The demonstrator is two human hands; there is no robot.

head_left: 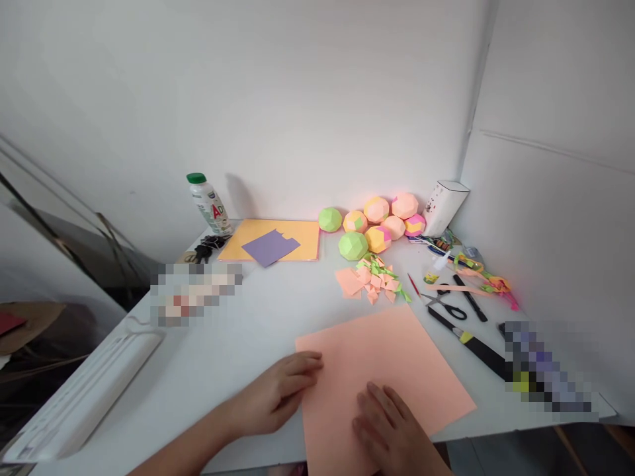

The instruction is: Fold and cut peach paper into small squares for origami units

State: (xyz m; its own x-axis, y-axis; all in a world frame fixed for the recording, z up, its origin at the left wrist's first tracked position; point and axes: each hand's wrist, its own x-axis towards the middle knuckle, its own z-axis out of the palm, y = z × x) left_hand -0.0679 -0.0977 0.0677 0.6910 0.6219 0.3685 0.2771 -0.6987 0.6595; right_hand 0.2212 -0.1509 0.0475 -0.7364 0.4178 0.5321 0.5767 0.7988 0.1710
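A large salmon-coloured sheet of paper (pixel 391 350) lies flat at the front of the white table, its lower part reaching the near edge. My left hand (pixel 285 390) rests at the sheet's left edge, fingertips over the paper and nothing visibly gripped. On the lower middle of the sheet lies my right hand (pixel 384 423), fingers stretched out, palm hidden. Beyond the sheet sits a pile of small green and salmon paper pieces (pixel 377 277). Scissors (pixel 449 304) and a black-and-yellow cutter knife (pixel 476 347) lie to its right.
Several faceted paper balls (pixel 377 210) stand by the back wall. Left of them, a purple sheet (pixel 271 248) lies on a yellow one (pixel 238 238), near a green-capped bottle (pixel 209 205). A white box (pixel 444 208) stands back right. A long white object (pixel 94 390) lies along the left edge.
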